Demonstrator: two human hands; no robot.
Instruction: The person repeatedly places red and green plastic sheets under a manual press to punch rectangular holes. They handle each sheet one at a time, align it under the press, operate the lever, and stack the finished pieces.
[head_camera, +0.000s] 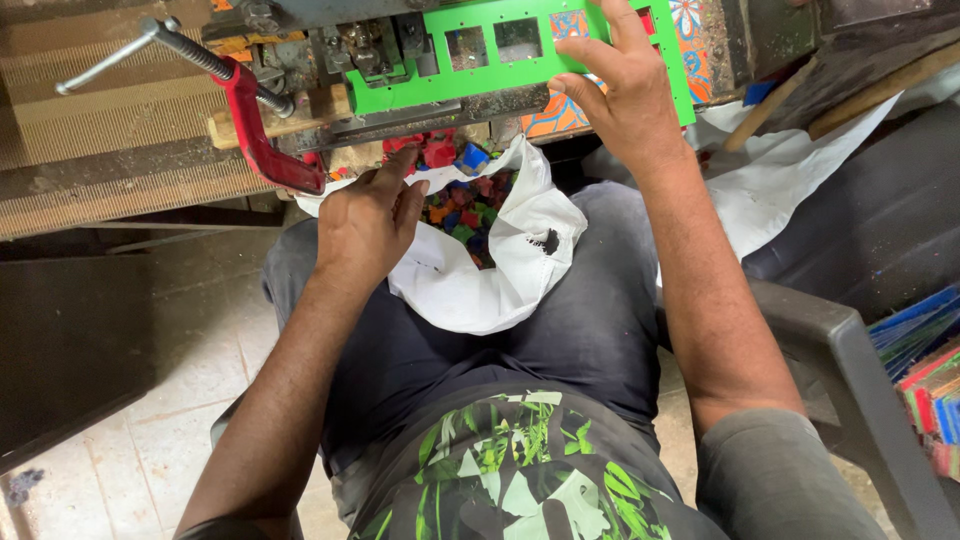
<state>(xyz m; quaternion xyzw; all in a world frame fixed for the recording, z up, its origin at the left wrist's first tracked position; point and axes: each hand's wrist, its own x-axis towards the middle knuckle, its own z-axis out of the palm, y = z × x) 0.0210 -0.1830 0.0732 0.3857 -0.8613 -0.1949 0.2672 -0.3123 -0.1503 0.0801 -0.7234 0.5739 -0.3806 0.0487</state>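
Seated person at a bench press. The right hand (625, 95) lies with fingers spread, unclenched, flat on a green metal template plate with rectangular cut-outs (420, 85). The left hand (368, 220) curls loosely at the rim of a white cloth bag (500, 280) on the lap, seemingly pinching nothing. Just beyond its fingertips lie many small coloured punched pieces (465, 205) (already collected). A red C-clamp (255, 130) sits left of that hand.
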